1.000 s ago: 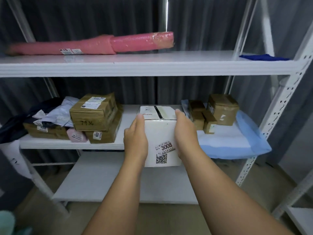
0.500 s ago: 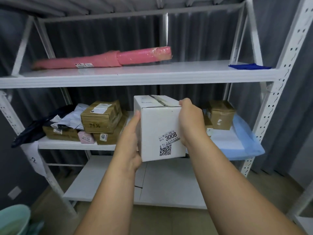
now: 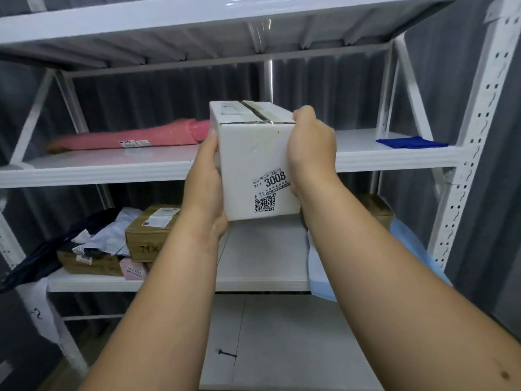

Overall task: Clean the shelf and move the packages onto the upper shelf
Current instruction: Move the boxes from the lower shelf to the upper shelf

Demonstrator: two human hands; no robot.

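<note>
A white box (image 3: pixel 253 153) with a taped top and a label reading 3008 hangs in front of the upper shelf (image 3: pixel 112 167), its top above the shelf board. My left hand (image 3: pixel 207 179) presses flat against its left side. My right hand (image 3: pixel 311 148) grips its right side, fingers curled over the top edge. On the middle shelf (image 3: pixel 265 249) at the left lie brown cartons (image 3: pixel 149 232), grey mail bags (image 3: pixel 112 238) and a small pink parcel (image 3: pixel 132 270). A brown carton (image 3: pixel 377 210) shows behind my right forearm.
A long pink wrapped parcel (image 3: pixel 132 136) lies on the upper shelf at the left. A blue cloth (image 3: pixel 408 142) rests on its right end. A light blue sheet (image 3: pixel 406 241) drapes over the middle shelf's right side. A white perforated upright (image 3: pixel 473 136) stands at the right.
Both hands have lifted the white box from the middle shelf up to the level of the upper shelf. My view has tilted upward with it.
</note>
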